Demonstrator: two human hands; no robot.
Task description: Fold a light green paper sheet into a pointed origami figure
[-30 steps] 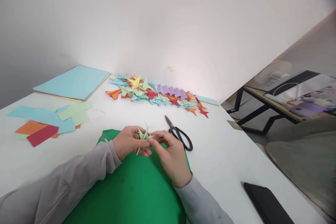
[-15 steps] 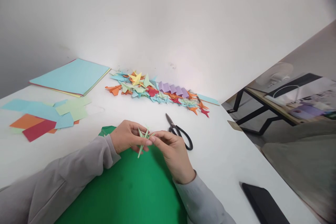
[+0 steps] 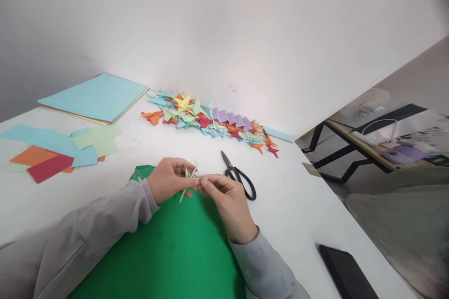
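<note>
Between both hands is a small pale green origami crane [image 3: 187, 178], its narrow folded points sticking out above and below the fingers. My left hand [image 3: 168, 180] is closed on its body, thumb across the front. From the other side, my right hand [image 3: 228, 203] pinches a thin pointed end of the same paper between thumb and forefinger. Part of the folded paper is hidden behind the fingers. Below the hands spreads a smooth green surface [image 3: 168, 247]. Black-handled scissors [image 3: 238, 175] lie just beyond my right hand, blades pointing away.
A long heap of coloured folded paper pieces [image 3: 206, 119] lies along the wall. Blue-topped paper sheets [image 3: 94, 98] are stacked at the back left, with loose cut rectangles [image 3: 52, 166] in front. A black flat object [image 3: 347, 271] rests on the white table [image 3: 280, 205] near its right edge.
My right fingers have drawn a thin point of the green paper slightly outward, and the crane has shifted a little left and up. Both hands keep their hold. The view has tilted slightly.
</note>
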